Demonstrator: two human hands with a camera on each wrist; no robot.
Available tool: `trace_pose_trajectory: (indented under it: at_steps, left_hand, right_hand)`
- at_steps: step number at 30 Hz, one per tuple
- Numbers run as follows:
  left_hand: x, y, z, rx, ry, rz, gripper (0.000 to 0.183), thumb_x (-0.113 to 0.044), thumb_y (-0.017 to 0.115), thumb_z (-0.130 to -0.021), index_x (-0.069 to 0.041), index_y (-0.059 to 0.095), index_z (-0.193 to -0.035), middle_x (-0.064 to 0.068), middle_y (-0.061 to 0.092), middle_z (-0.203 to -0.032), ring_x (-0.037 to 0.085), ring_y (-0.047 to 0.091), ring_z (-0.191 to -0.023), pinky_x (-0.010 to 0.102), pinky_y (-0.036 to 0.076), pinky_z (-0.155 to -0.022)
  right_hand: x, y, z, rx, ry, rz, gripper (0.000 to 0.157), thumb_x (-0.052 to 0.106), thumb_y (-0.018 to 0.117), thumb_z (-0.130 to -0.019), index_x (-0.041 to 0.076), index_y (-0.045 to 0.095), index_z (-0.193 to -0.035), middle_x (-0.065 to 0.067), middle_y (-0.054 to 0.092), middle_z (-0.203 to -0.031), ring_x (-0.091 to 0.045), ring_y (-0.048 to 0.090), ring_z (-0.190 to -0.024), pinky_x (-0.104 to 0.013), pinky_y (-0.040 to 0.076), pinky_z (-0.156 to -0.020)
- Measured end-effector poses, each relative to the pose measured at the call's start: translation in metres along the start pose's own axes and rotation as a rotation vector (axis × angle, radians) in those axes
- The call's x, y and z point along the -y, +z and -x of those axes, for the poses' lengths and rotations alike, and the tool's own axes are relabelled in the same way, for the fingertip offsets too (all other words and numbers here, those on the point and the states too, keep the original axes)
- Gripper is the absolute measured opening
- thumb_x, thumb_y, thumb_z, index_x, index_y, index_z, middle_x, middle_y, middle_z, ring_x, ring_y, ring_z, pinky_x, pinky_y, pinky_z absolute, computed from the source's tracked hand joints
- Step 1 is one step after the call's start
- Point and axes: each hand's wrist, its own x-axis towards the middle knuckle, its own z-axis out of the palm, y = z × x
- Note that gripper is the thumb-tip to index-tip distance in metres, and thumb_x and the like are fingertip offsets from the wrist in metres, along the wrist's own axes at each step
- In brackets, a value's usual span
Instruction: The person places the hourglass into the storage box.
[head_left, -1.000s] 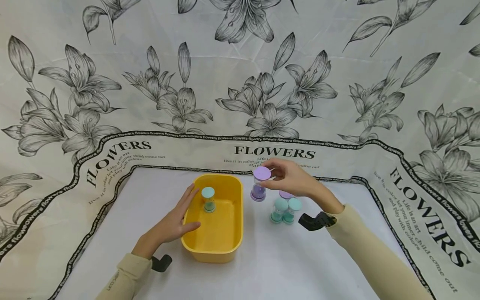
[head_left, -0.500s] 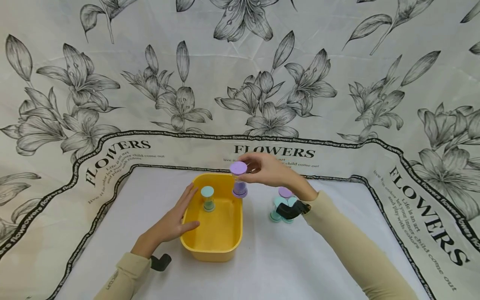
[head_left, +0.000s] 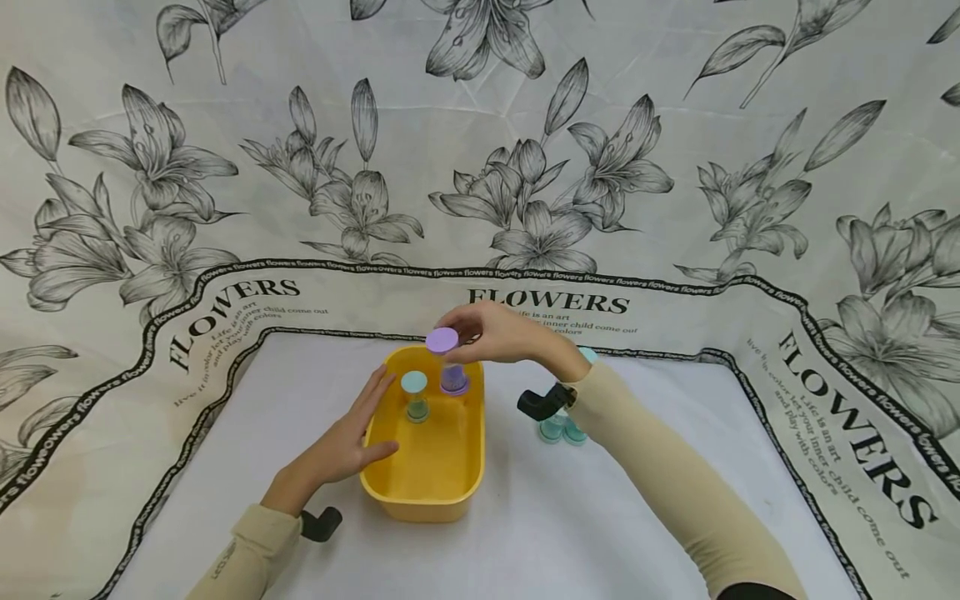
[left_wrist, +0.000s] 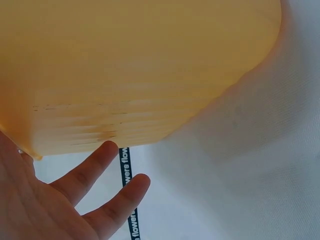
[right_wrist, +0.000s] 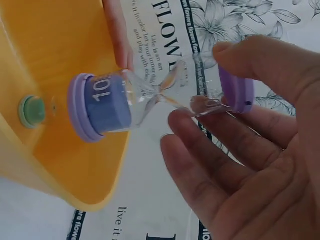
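Observation:
My right hand (head_left: 495, 333) holds a purple-capped sand timer (head_left: 453, 382) by its upper end, thumb on one side and fingers on the other. It hangs nearly upright over the far right part of a yellow tub (head_left: 423, 471). In the right wrist view the timer (right_wrist: 107, 102) has purple sand in its lower bulb and a "10" printed on it. My left hand (head_left: 341, 442) rests at the tub's left rim, thumb over the edge and fingers extended along the outside. A teal-capped sand timer (head_left: 416, 398) stands inside the tub.
Right of the tub, teal timers (head_left: 551, 429) stand on the white tabletop (head_left: 525, 517), partly hidden by my right forearm. Another teal cap (head_left: 588, 355) shows behind the wrist. A floral cloth (head_left: 375, 208) rises behind the table.
My right hand has carried the purple sand timer leftward, from the table right of the tub to over it. The left hand has stayed at the rim.

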Motion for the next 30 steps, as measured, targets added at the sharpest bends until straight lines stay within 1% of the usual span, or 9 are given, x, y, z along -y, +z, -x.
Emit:
trace_pose_trajectory:
  at_steps: [4, 9, 14, 20, 25, 30]
  left_hand:
    - [-0.001, 0.0, -0.001, -0.001, -0.008, 0.002, 0.098, -0.041, 0.07, -0.095, -0.015, 0.009, -0.167, 0.012, -0.005, -0.175, 0.047, 0.01, -0.157, 0.072, 0.03, -0.116]
    - [-0.003, 0.0, -0.002, 0.004, -0.02, 0.004, 0.097, -0.04, 0.069, -0.096, -0.014, 0.008, -0.167, 0.012, -0.006, -0.174, 0.048, 0.011, -0.157, 0.071, 0.035, -0.113]
    - [-0.006, 0.0, -0.005, -0.001, -0.017, 0.005, 0.097, -0.037, 0.069, -0.095, -0.012, 0.009, -0.167, 0.013, -0.005, -0.174, 0.048, 0.011, -0.157, 0.072, 0.034, -0.113]
    - [-0.005, 0.0, -0.005, -0.003, -0.014, -0.007, 0.096, -0.038, 0.069, -0.096, -0.012, 0.009, -0.167, 0.014, -0.005, -0.174, 0.048, 0.013, -0.156, 0.071, 0.037, -0.112]
    - [-0.003, 0.0, -0.005, -0.01, -0.013, 0.002, 0.096, -0.036, 0.07, -0.096, -0.012, 0.01, -0.167, 0.013, -0.005, -0.174, 0.048, 0.011, -0.157, 0.071, 0.034, -0.114]
    - [-0.001, 0.002, -0.005, -0.012, 0.003, 0.028, 0.096, -0.035, 0.071, -0.096, -0.013, 0.01, -0.167, 0.013, -0.006, -0.174, 0.05, 0.011, -0.156, 0.072, 0.038, -0.11]
  right_hand:
    - [-0.002, 0.001, -0.011, 0.069, 0.006, 0.026, 0.043, 0.016, 0.078, -0.09, 0.005, 0.067, -0.13, -0.007, 0.072, -0.123, -0.017, 0.071, -0.107, -0.029, 0.059, -0.096]
    - [-0.005, 0.002, -0.022, 0.134, 0.065, 0.048, 0.045, 0.018, 0.082, -0.088, 0.006, 0.068, -0.129, -0.006, 0.073, -0.119, -0.015, 0.072, -0.105, -0.027, 0.059, -0.094]
    - [-0.009, 0.003, -0.031, 0.198, 0.106, 0.07, 0.043, 0.017, 0.083, -0.086, 0.005, 0.067, -0.125, -0.008, 0.073, -0.121, -0.018, 0.071, -0.109, -0.028, 0.058, -0.096]
    - [-0.017, 0.01, -0.039, 0.241, 0.148, 0.127, 0.041, 0.016, 0.082, -0.087, 0.006, 0.067, -0.123, -0.007, 0.072, -0.122, -0.019, 0.066, -0.115, -0.03, 0.056, -0.1]
    - [-0.024, 0.017, -0.042, 0.257, 0.199, 0.131, 0.039, 0.011, 0.083, -0.084, 0.007, 0.068, -0.12, -0.006, 0.072, -0.12, -0.018, 0.065, -0.112, -0.031, 0.054, -0.102]
    - [-0.028, 0.026, -0.044, 0.3, 0.259, 0.166, 0.036, 0.004, 0.083, -0.082, 0.009, 0.069, -0.115, -0.005, 0.072, -0.118, -0.018, 0.064, -0.108, -0.031, 0.055, -0.101]
